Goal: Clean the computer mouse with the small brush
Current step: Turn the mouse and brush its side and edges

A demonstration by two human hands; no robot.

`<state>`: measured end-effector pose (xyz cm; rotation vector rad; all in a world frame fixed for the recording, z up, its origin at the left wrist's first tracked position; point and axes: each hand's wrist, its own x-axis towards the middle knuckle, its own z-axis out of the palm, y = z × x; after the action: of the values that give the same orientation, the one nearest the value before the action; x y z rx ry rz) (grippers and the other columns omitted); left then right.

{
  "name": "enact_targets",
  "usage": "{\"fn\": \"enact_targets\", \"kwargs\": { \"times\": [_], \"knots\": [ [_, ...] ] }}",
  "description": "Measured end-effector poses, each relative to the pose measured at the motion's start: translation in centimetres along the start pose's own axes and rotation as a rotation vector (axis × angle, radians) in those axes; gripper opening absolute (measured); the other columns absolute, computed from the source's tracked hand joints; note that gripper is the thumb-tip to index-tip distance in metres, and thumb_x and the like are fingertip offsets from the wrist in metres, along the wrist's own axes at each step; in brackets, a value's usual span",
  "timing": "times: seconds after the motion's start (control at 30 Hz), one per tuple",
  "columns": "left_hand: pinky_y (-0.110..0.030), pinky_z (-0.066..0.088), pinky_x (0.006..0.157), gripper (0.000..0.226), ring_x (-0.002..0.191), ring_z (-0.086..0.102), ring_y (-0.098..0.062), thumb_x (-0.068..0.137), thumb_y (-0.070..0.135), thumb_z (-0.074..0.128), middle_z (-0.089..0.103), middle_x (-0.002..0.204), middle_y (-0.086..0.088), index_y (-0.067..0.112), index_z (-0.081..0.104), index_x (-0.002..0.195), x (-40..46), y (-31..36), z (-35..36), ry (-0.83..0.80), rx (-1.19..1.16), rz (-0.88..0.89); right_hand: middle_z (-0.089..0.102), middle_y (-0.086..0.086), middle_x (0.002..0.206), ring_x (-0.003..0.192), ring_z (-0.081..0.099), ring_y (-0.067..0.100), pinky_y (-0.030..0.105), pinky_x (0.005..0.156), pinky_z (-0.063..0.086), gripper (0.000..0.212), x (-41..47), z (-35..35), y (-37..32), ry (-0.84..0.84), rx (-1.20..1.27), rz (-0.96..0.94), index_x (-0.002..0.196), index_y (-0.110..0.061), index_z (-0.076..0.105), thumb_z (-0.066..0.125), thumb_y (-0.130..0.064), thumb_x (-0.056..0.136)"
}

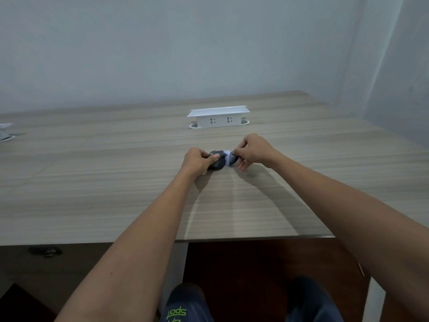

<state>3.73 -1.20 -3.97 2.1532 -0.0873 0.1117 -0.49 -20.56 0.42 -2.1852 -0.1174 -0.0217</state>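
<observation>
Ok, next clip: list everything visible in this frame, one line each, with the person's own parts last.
computer mouse: one, black and grey, on the table under the left hand
small brush: one, pale bristles, dark handle, against the mouse's right side
table: one, grey wood grain, fills the middle of the view
socket box: one, white, two outlets facing the camera, on the table beyond the hands
white object: one, partly cut off at the table's left edge
dark fitting: one, below the table's front edge, left
left hand: one, grips the mouse
right hand: one, pinches the brush handle
</observation>
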Motion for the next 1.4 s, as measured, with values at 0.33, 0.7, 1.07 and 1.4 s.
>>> {"fn": "enact_targets", "kwargs": {
  "times": [0.33,0.7,1.07,1.4],
  "knots": [
    [-0.026,0.04,0.054,0.039,0.06,0.053,-0.018,0.089,0.038,0.074,0.072,0.083,-0.017,0.0,0.077,0.1,0.1,0.1,-0.1,-0.019,0.026,-0.007,0.073,0.016,0.061,0.053,0.073,0.027,0.025,0.052,0.06,0.03,0.3,-0.2,0.0,0.067,-0.039,-0.055,0.064,-0.004,0.075,0.055,0.003,0.085],
    [-0.026,0.037,0.051,0.037,0.052,0.048,-0.016,0.087,0.037,0.076,0.067,0.076,-0.014,0.001,0.077,0.096,0.0,-0.1,-0.1,-0.002,0.001,0.001,0.071,0.016,0.067,0.049,0.065,0.022,0.027,0.047,0.055,0.015,-0.3,-1.2,-0.1,-0.147,-0.002,-0.096,0.087,0.002,0.067,0.061,-0.008,0.096],
    [-0.027,0.034,0.052,0.048,0.058,0.044,-0.017,0.084,0.047,0.076,0.052,0.065,-0.005,-0.001,0.072,0.078,-0.8,0.7,-0.3,-0.001,0.001,-0.052,0.07,0.02,0.067,0.043,0.064,0.021,0.024,0.039,0.051,0.014,1.1,-0.2,0.6,0.152,-0.055,-0.063,0.085,0.003,0.064,0.056,-0.006,0.094],
    [-0.032,0.049,0.07,0.055,0.062,0.055,-0.021,0.096,0.042,0.062,0.066,0.069,-0.008,-0.011,0.074,0.094,-0.8,1.6,-1.2,-0.05,-0.138,-0.131,0.068,0.016,0.066,0.048,0.066,0.02,0.02,0.04,0.052,0.017,2.6,-0.8,0.2,0.122,-0.045,-0.052,0.103,0.004,0.066,0.061,-0.011,0.098]
  ]
}}
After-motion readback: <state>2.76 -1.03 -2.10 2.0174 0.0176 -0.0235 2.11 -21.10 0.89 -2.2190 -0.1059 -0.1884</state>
